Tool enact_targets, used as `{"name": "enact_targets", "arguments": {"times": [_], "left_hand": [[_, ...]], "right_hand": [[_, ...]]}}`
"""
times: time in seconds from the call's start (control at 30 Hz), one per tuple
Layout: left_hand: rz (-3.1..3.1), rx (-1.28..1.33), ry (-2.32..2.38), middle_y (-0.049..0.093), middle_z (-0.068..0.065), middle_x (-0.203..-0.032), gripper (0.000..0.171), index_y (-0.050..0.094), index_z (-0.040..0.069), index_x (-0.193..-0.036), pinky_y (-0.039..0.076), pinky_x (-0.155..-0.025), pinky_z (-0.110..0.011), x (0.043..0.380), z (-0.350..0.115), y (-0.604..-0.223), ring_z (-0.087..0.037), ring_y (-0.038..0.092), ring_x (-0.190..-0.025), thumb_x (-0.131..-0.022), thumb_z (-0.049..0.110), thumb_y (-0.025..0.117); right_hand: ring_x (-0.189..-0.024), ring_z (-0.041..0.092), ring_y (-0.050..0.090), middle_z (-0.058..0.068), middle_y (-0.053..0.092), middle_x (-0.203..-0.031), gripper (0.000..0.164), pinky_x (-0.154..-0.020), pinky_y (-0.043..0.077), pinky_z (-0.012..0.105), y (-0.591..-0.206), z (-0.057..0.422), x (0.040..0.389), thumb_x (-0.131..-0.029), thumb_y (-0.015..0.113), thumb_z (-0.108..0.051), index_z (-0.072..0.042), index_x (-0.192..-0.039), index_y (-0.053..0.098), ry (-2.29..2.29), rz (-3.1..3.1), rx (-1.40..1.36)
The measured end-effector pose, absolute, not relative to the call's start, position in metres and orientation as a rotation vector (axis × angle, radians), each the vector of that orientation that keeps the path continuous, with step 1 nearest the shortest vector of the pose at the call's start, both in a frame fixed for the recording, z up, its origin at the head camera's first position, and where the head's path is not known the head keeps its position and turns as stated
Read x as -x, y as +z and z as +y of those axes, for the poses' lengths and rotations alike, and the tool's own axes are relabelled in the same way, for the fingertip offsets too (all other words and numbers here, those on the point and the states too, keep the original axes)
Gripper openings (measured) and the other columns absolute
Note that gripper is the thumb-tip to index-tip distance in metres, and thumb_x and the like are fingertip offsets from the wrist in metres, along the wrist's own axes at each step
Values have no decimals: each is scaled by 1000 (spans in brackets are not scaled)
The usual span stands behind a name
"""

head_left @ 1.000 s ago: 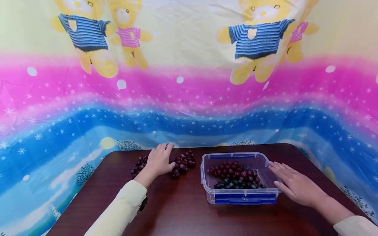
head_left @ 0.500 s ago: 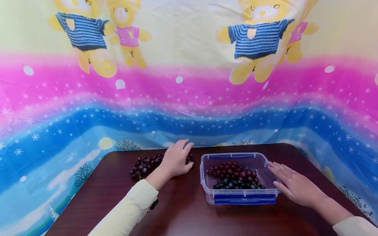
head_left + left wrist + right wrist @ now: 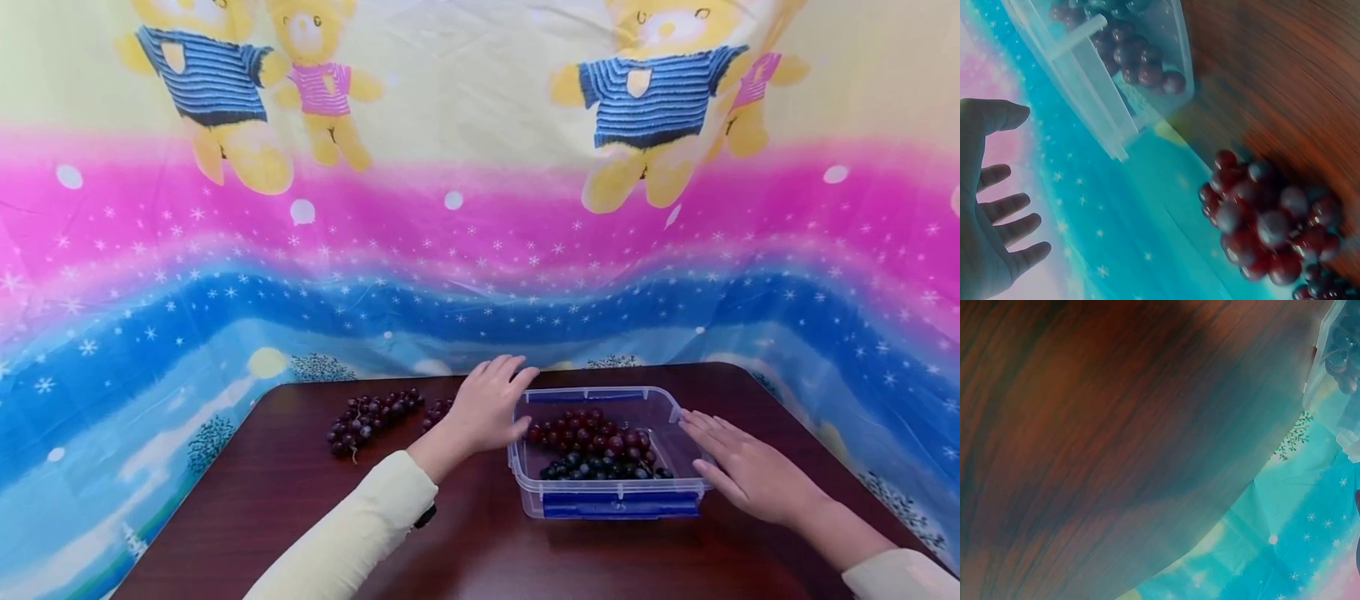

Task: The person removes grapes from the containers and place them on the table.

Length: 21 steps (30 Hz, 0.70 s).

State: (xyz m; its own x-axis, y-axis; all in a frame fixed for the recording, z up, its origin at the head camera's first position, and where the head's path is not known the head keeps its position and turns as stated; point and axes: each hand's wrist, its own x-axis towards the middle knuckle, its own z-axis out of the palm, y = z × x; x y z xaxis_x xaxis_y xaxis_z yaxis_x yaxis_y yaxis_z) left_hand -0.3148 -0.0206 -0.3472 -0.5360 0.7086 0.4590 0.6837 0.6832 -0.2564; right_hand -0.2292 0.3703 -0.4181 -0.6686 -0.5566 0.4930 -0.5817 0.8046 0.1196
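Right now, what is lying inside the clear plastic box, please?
Inside the clear plastic box are red grapes and, in front of them in the head view, blackish grapes. Whatever may lie beneath the grapes is covered, so I cannot tell.

A teddy-bear-print cloth backdrop point(image 3: 480, 242) (banded pink and blue) fills the upper frame; a wood-grain table point(image 3: 480, 537) spans lower centre.

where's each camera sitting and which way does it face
Head: on the head, facing forward and down at the table; left hand, right hand and sleeves show.
Left wrist: on that wrist, facing grapes and container; left hand shows.
Right wrist: on that wrist, facing the table and backdrop; perhaps a sliver of right hand.
Both wrist views share the container.
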Motion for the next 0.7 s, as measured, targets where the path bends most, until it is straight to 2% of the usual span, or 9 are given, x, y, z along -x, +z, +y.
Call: {"name": "enact_targets", "arguments": {"times": [0.23, 0.43, 0.7], "left_hand": [[-2361, 1178, 110, 47, -6, -143, 67, 48, 16, -141, 33, -109, -42, 314, 3, -350, -25, 40, -133, -84, 44, 70], [-2355, 1294, 154, 44, -6, -147, 67, 46, 17, -144, 31, -110, -42, 317, 17, -353, -26, 36, -137, -85, 42, 69], [-2379, 1406, 214, 39, -5, -151, 70, 41, 19, -147, 27, -113, -38, 324, 31, -359, -23, 32, -139, -87, 43, 68]], "right_hand": [[-141, -3, 1, 3, 29, -156, 56, -111, 1, 14, -417, 370, 228, -93, 64, -22, 1, -141, 47, 61, -2466, -848], [-141, -3, 0, 11, 38, -151, 55, -112, 1, 15, -417, 370, 228, -92, 65, -21, 3, -139, 49, 55, -2453, -852], [-140, -4, 1, 12, 37, -151, 55, -111, 1, 14, -417, 370, 227, -93, 64, -21, 2, -141, 48, 71, -2470, -839]]}}
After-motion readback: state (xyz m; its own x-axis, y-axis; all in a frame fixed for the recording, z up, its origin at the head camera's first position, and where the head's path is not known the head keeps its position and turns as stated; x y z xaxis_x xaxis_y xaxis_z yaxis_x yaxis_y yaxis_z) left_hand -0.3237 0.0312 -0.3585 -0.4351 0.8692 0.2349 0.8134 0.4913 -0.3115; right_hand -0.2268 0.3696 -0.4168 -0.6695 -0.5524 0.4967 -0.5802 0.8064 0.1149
